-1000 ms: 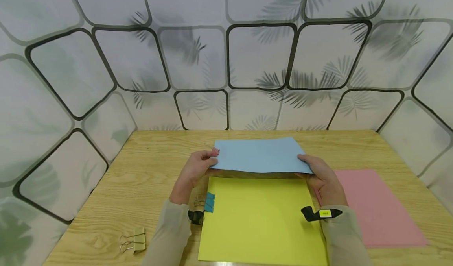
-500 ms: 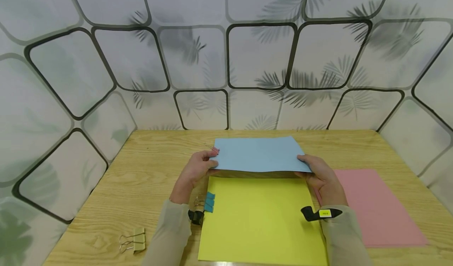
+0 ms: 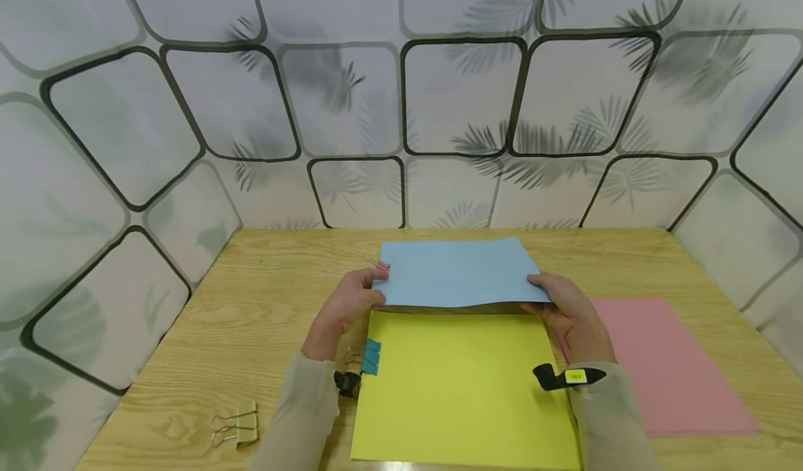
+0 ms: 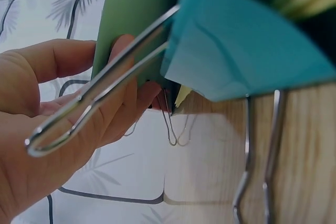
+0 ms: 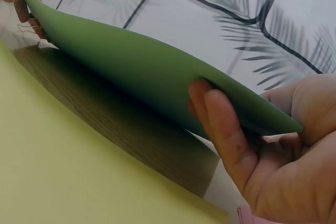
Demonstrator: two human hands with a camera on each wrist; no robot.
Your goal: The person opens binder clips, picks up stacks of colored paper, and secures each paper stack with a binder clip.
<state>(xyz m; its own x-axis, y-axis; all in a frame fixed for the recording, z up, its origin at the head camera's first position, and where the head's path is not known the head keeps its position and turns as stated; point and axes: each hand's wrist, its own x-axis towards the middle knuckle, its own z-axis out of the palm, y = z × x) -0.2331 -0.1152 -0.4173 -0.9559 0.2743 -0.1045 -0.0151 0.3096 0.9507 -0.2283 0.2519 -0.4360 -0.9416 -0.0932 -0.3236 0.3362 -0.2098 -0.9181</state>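
Note:
Both hands hold a light blue sheet [image 3: 461, 272] level above the table, beyond a yellow sheet [image 3: 464, 394]. My left hand [image 3: 341, 309] pinches its left edge, thumb on top, right by a small pink binder clip [image 3: 383, 266] fixed there. At the opposite edge my right hand [image 3: 577, 318] pinches the sheet between thumb and fingers. From below, in the right wrist view, the sheet's underside [image 5: 131, 59] looks green and bows slightly. A teal binder clip [image 3: 371, 357] grips the yellow sheet's left edge; in the left wrist view this clip [image 4: 236, 51] looms close to the camera.
Pink paper [image 3: 677, 380] lies on the wooden table [image 3: 276, 276] at the right, partly behind the right forearm. A yellow binder clip [image 3: 247, 425] lies at the front left. A patterned backdrop [image 3: 458, 102] rises behind the table.
The blue sheet's far edge has risen slightly, and its near edge sags a little more toward the left. Both hands keep their hold in nearly the same place.

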